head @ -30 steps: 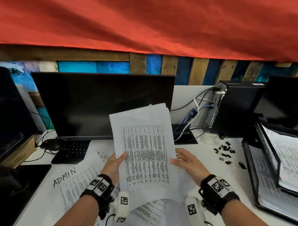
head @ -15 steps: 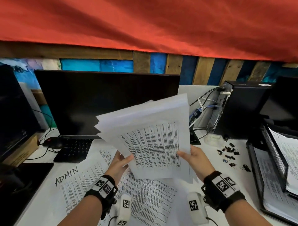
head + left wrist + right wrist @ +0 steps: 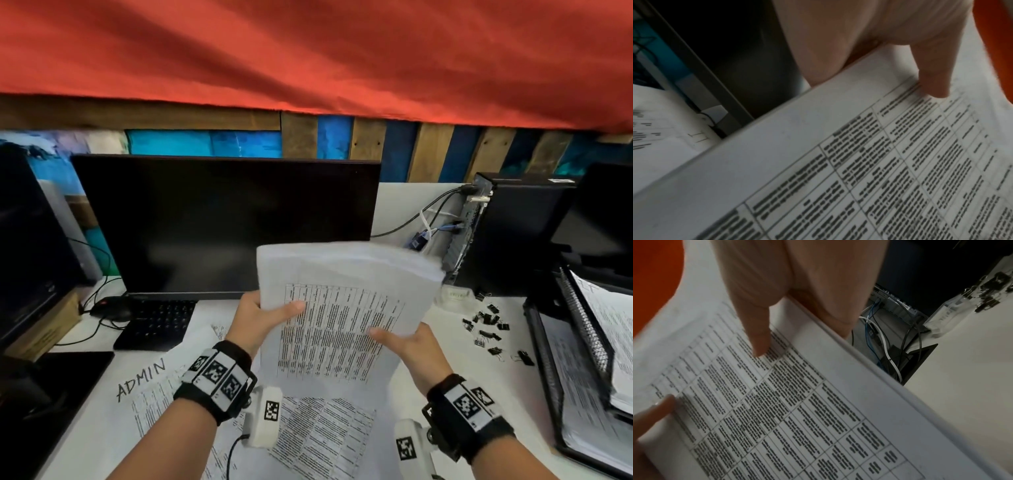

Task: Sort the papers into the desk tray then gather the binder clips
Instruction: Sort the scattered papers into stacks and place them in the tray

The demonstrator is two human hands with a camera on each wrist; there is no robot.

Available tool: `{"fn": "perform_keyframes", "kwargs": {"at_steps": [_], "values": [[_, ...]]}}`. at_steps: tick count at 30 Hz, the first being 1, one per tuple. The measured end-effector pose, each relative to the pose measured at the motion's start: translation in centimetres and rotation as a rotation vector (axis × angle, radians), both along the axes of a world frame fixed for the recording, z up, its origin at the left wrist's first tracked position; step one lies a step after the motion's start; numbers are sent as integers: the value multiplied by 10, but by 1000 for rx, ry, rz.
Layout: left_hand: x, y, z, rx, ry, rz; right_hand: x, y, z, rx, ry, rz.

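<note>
Trays first: black mesh desk tray [image 3: 544,346], right of your right hand, two tiers stacked, printed sheets in both, top tier's sheets [image 3: 613,329] overhanging toward you. Stack of papers [image 3: 342,308] is up off the desk between both your hands, tilted, top page a printed table. Your left hand [image 3: 263,318] grips the stack's left edge, thumb on the front, fingers behind. Your right hand [image 3: 411,346] grips the lower right edge the same way, thumb [image 3: 756,331] pressed on the print. Loose sheets [image 3: 318,438] lie flat on the desk under your wrists; one left of your left hand is marked ADMIN [image 3: 140,377]. Binder clips [image 3: 486,325] scattered on the desk, right of your right hand, between it and the tray, none touched.
</note>
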State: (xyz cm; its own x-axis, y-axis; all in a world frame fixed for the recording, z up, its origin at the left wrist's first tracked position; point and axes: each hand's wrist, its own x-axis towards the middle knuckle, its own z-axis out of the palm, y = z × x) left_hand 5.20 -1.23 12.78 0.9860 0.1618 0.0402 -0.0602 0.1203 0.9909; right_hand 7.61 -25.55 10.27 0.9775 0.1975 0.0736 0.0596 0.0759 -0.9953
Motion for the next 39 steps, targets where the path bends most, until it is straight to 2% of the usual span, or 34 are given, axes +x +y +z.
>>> {"fn": "perform_keyframes", "kwargs": {"at_steps": [8,12,15,18,22,24,33,39], "values": [[-12,-14,-6,12,31,143,-4,8,-1,92,3,-80],[-18,-16,-6,7,26,203,-1,8,1,65,-1,-110],[-21,-21,-17,54,119,189,-3,9,-11,9,61,-78],[-25,-27,-41,108,279,188,-7,11,-43,-81,175,-65],[-29,-28,-75,181,416,127,-3,10,-71,-139,266,-134],[-31,-31,-80,242,402,109,-2,8,-69,-141,260,-144],[-28,-72,-55,264,197,113,-30,-48,-39,-77,147,-224],[-19,-128,-57,311,193,52,-72,-106,-51,-84,210,-255]]}}
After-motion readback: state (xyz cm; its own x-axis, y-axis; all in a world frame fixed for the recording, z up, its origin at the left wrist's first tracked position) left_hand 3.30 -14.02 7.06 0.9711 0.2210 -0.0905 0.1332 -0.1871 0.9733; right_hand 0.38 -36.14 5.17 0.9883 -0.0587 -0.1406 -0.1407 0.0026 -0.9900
